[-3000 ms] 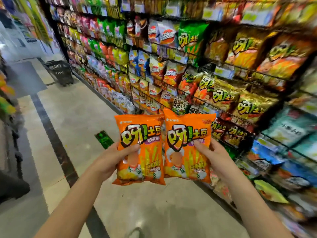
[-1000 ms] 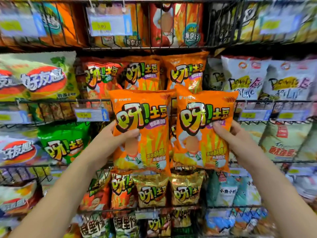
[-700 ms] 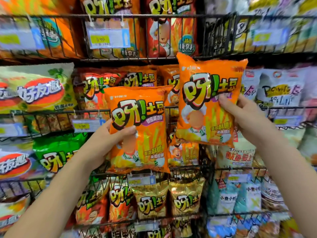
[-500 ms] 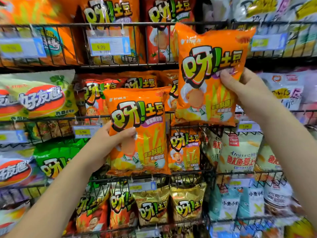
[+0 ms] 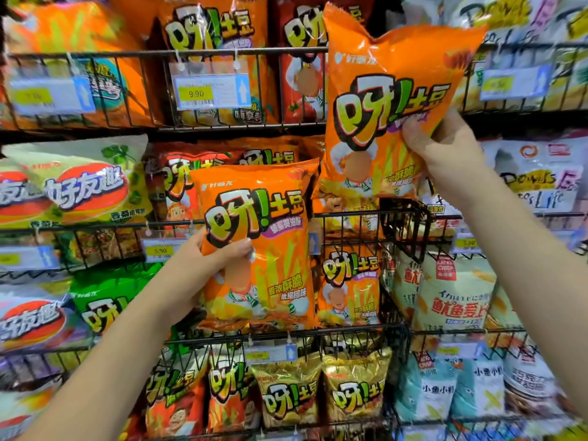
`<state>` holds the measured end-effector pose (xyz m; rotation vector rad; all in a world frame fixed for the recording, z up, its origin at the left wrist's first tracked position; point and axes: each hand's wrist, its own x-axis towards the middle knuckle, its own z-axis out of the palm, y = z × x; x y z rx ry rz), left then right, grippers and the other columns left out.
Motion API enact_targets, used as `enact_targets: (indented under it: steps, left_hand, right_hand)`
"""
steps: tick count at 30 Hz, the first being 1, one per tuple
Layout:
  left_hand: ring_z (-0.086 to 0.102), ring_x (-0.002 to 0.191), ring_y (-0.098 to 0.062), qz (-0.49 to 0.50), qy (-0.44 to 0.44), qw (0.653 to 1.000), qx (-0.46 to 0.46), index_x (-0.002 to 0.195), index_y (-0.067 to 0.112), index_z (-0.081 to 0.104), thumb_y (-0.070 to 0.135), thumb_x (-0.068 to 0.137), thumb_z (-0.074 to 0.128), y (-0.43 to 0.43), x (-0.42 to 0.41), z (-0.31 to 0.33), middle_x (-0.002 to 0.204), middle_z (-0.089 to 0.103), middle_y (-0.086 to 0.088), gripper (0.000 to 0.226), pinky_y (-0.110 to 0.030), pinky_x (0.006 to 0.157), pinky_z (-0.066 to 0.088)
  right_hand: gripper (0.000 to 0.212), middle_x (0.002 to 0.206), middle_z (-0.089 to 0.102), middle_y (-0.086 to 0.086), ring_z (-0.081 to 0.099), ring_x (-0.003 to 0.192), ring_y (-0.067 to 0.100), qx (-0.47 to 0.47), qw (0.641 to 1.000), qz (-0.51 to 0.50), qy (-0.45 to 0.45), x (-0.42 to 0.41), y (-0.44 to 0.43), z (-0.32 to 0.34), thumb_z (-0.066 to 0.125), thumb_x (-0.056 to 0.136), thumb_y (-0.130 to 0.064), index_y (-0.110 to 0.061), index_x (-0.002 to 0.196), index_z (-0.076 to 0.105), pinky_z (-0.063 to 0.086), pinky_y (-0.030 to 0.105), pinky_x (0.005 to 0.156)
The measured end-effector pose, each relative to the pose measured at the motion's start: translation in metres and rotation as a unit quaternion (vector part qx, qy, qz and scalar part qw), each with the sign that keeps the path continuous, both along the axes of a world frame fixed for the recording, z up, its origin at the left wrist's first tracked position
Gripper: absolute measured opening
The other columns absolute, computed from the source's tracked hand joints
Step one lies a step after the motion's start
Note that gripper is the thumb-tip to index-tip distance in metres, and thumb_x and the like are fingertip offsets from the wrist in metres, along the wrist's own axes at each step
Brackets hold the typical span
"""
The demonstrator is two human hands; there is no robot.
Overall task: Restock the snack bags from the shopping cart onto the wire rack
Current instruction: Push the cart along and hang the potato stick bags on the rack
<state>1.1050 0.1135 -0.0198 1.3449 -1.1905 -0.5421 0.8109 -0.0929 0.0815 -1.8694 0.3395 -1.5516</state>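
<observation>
I hold two orange snack bags in front of the black wire rack. My left hand grips the lower bag by its left edge, thumb across the front, level with the middle shelf. My right hand grips the other bag by its right edge, raised higher, its top reaching above the upper shelf's front rail. Behind and below it a matching small orange bag stands in the middle basket. The shopping cart is out of view.
Every shelf is packed with bags: orange and red ones on the top row, green and white ones at the left, white ones at the right, gold ones below. Price tags hang on the rails.
I turned from the aisle to face the rack. Over the last second my right hand lifted its bag from beside the left one up toward the upper shelf; the left bag stayed roughly level.
</observation>
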Motion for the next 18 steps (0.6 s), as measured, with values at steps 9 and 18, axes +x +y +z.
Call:
enact_targets:
  steps: [9, 18]
  left_hand:
    - [0.067, 0.073, -0.006, -0.011, 0.008, 1.0, -0.016, 0.104, 0.022, 0.066, 0.081, 0.038, 0.087, -0.003, 0.0, -0.002, 0.09, 0.075, 0.005, 0.092, -0.017, 0.055, 0.047]
    - [0.066, 0.076, -0.006, -0.015, -0.006, 0.999, -0.031, 0.093, 0.02, 0.067, 0.081, 0.043, 0.085, -0.002, -0.001, -0.004, 0.088, 0.075, 0.004, 0.08, -0.015, 0.052, 0.046]
  right_hand:
    - [0.044, 0.134, 0.066, -0.007, 0.062, 0.126, 0.012, -0.011, 0.999, 0.018, 0.039, 0.003, -0.027, -0.022, 0.062, 0.094, -0.031, -0.025, 0.136, 0.051, 0.053, 0.026, 0.098]
    - [0.045, 0.13, 0.066, -0.012, 0.064, 0.118, 0.001, -0.044, 0.996, -0.017, 0.075, -0.004, -0.022, -0.026, 0.063, 0.097, -0.031, -0.023, 0.138, 0.049, 0.053, 0.019, 0.093]
